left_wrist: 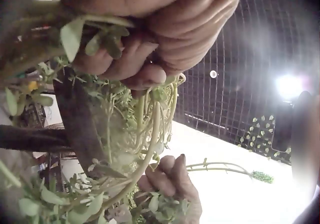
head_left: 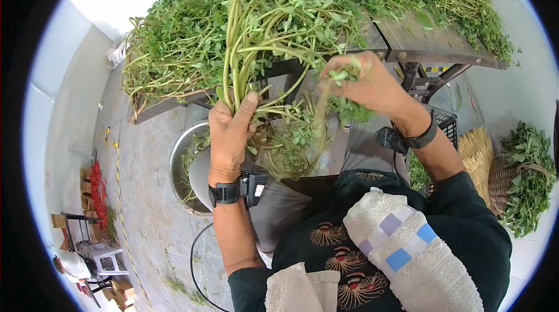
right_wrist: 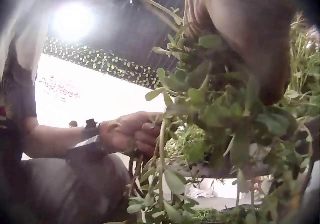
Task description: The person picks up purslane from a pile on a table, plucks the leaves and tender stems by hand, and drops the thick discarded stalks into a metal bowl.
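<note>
My left hand (head_left: 229, 137) grips a bunch of long-stemmed purslane (head_left: 233, 50), thumb laid over the stems. The leafy ends of the bunch spread up across the heap on the table. To the right, my right hand (head_left: 370, 86) is curled round leafy purslane sprigs (head_left: 352, 108), slightly blurred; a long stem hangs below it in an arc. In the left wrist view, bent stems (left_wrist: 152, 129) come out under the left fingers. The right wrist view shows leaves (right_wrist: 215, 98) hanging from the right hand, partly hiding its fingers, with the left hand (right_wrist: 131, 133) beyond.
A large purslane heap (head_left: 180, 32) covers much of the dark wooden table (head_left: 419, 44) ahead. Below are a metal basin (head_left: 176, 175) with plant bits and, at right, a black crate (head_left: 445, 122). Leafy greens (head_left: 527, 178) stand beside a woven basket (head_left: 499, 184). A stool (head_left: 105, 258) stands far left.
</note>
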